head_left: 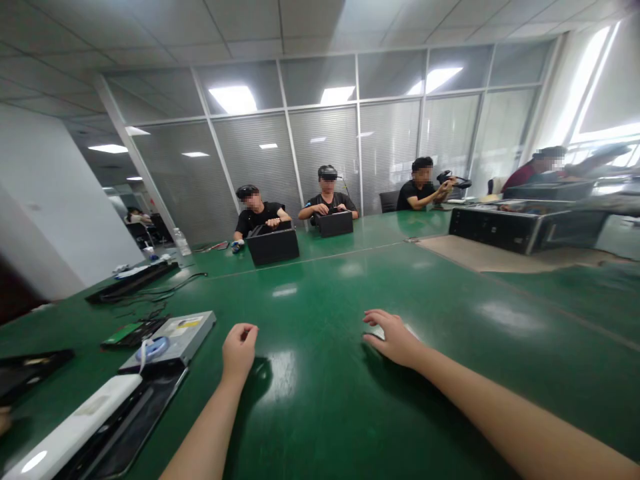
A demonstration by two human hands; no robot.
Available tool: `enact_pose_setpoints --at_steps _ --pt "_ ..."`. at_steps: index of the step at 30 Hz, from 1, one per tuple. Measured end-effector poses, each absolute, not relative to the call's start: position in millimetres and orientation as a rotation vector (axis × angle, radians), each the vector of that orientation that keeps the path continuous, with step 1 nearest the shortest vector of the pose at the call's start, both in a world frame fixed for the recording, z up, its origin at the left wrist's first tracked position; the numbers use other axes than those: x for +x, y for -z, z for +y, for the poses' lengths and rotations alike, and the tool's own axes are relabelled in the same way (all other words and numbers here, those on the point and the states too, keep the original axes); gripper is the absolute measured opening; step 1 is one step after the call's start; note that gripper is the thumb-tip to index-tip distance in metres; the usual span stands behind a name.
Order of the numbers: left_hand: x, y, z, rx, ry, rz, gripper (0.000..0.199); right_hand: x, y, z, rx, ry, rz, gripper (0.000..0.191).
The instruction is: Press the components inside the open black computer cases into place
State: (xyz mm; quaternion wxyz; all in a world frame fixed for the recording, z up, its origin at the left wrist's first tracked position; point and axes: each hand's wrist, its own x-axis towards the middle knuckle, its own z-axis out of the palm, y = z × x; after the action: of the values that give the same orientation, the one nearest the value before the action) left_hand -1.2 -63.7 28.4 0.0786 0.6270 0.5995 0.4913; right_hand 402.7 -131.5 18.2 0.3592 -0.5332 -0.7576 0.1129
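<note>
My left hand (240, 350) is held just above the green table (310, 413), its fingers curled into a loose fist with nothing visible in them. To its left lies a silver metal box like a disc drive (193, 328), with a yellow label and a blue ring-shaped thing (154, 348) on top. My right hand (394, 339) hovers over or rests on the table farther right, thumb and fingers apart. Beneath that palm shows a pale patch; I cannot tell whether it is a reflection or an object.
At the left lie a white power strip (85, 427), a black panel (145, 413), a green circuit board (125, 333) and cables (170, 288). Across the table, people work at black cases (274, 245). A large black metal case (493, 228) stands on cardboard (465, 255) at the right.
</note>
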Motion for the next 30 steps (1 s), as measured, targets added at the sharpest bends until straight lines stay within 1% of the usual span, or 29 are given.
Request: enact_pose_setpoints --at_steps 6,12,21,25,30 --pt "13 -31 -83 2.005 -1.304 1.721 0.025 437 -13 -112 -1.397 -0.348 -1.684 0.022" --pt "19 -30 -88 2.097 -1.269 1.712 0.023 452 -9 -108 -1.438 -0.389 -1.614 0.022" --pt "17 -29 -87 2.059 -1.238 1.76 0.027 451 -10 -108 -1.424 -0.402 -1.624 0.02" --pt "20 -30 -87 2.091 -1.187 1.704 0.029 450 -8 -108 -1.404 -0.406 -1.647 0.02" --pt "22 -29 -88 1.991 -1.185 1.587 0.033 447 -8 -109 -1.389 -0.426 -1.669 0.019"
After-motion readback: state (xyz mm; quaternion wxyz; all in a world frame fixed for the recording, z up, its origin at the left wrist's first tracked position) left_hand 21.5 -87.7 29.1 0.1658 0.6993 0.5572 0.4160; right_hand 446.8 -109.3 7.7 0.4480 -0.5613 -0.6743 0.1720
